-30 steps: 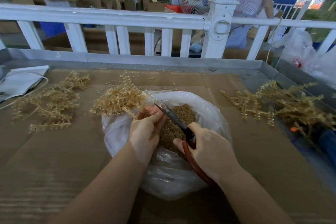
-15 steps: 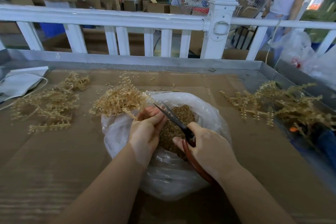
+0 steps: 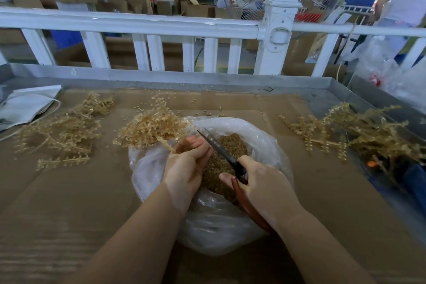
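Your hands have barely shifted | left hand point(image 3: 184, 168) pinches a plastic twig point(image 3: 166, 145) over the bag point(image 3: 147, 168) | right hand point(image 3: 265, 187) grips scissors point(image 3: 219, 147), blades slightly parted, tips beside your left fingertips point(image 3: 202, 145).

Tan sprigs point(image 3: 152, 129) — reddish-brown scissors point(image 3: 239, 189) handles

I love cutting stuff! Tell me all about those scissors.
The scissors have two dark, pointed, metal-looking blades, slightly parted, and long reddish-brown handles. The right hand grips the handles. The blades slant up and left over the open plastic bag of small tan bits, close beside the left hand holding a tan sprig.
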A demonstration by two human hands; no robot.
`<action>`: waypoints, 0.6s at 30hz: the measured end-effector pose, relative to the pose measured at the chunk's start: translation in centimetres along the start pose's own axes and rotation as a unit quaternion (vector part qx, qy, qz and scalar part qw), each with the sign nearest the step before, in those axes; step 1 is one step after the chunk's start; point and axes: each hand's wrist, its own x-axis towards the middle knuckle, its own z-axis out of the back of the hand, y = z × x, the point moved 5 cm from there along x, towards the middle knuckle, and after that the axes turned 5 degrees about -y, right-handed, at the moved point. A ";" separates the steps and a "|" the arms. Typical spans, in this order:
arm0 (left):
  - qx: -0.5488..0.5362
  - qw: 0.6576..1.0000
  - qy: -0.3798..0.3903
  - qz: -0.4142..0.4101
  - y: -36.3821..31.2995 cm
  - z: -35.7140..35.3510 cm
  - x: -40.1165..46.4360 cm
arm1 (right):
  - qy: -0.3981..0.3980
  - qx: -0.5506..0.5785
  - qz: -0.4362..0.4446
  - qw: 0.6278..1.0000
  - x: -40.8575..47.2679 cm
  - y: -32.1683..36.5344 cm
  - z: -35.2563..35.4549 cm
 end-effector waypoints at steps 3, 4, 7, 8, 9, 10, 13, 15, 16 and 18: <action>-0.001 1.000 -0.003 0.004 0.0 0.0 0.0 | 0.002 0.000 0.001 1.000 0.0 -0.1 -0.1; 0.000 1.000 -0.006 0.006 0.0 0.1 0.0 | 0.003 -0.001 0.000 1.000 0.0 -0.2 -0.1; 0.005 1.000 -0.008 0.009 0.1 0.1 0.1 | 0.004 0.001 0.000 1.000 0.0 -0.3 -0.1; 0.005 1.000 -0.008 0.009 0.1 0.1 0.1 | 0.004 0.001 0.000 1.000 0.0 -0.3 -0.1; 0.006 1.000 -0.009 0.008 0.1 0.1 0.1 | 0.004 0.002 0.000 1.000 0.0 -0.3 -0.1; 0.007 1.000 -0.010 0.007 0.1 0.0 0.1 | 0.005 0.005 0.000 1.000 0.1 -0.4 -0.1; 0.009 1.000 -0.006 0.007 0.0 -0.1 0.0 | 0.009 0.006 0.000 1.000 0.1 -0.4 -0.1; 0.013 1.000 -0.004 0.008 0.0 -0.1 -0.1 | 0.013 0.004 0.001 1.000 0.1 -0.4 0.0; 0.014 1.000 -0.002 0.008 0.0 -0.1 -0.2 | 0.012 0.005 0.003 1.000 0.0 -0.4 0.0; 0.007 1.000 0.002 0.011 0.0 -0.1 -0.2 | 0.005 -0.002 0.009 1.000 -0.1 -0.2 0.2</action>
